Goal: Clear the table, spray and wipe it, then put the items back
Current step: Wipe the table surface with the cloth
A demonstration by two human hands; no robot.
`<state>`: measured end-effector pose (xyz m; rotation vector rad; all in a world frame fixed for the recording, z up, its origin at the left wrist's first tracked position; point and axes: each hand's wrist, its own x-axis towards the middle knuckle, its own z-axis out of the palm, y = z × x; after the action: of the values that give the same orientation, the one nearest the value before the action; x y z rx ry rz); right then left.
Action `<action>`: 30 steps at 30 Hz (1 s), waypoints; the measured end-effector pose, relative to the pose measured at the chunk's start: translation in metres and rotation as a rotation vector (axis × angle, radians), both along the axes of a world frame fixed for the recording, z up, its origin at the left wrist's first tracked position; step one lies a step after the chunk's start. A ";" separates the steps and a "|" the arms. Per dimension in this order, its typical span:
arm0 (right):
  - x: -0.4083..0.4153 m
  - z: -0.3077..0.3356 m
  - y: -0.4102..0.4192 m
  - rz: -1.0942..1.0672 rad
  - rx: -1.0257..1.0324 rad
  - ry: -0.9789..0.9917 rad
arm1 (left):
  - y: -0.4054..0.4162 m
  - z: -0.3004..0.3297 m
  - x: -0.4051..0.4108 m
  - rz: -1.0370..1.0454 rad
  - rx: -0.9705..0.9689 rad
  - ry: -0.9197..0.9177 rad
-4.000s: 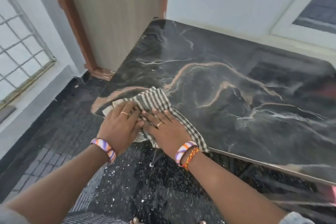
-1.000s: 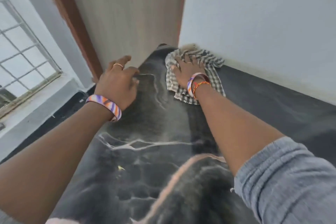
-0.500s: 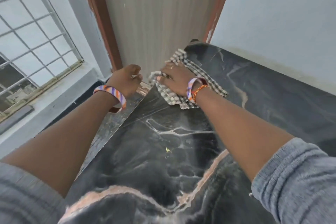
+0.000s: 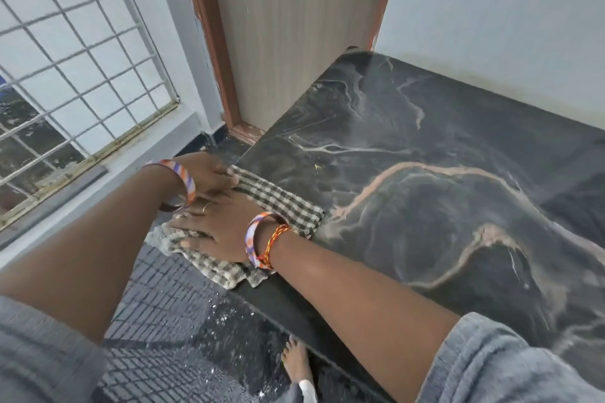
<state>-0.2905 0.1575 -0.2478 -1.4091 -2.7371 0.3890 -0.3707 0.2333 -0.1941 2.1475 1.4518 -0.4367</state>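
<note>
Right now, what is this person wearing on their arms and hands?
Both forearms are bare, with grey sleeves pushed up near the elbows. The left hand has a bangle striped orange, purple and white at the wrist. The right hand has a similar bangle, a red and yellow braided thread beside it, and a thin ring.

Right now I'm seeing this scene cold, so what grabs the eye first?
The dark marble tabletop with pale pink veins fills the right side. At its left edge both hands press a checked grey-and-white cloth, the right hand flat on it, the left hand beside it. A white window grille stands far left.
</note>
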 end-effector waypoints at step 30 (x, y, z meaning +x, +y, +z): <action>0.211 -0.009 -0.482 -0.836 0.052 -0.351 | -0.352 -0.013 0.211 -1.122 -0.162 -0.473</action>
<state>-0.0800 -0.3246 -0.2568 -2.5820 -2.0259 0.0190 -0.1595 -0.1189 -0.2068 2.5022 -0.1277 -0.3449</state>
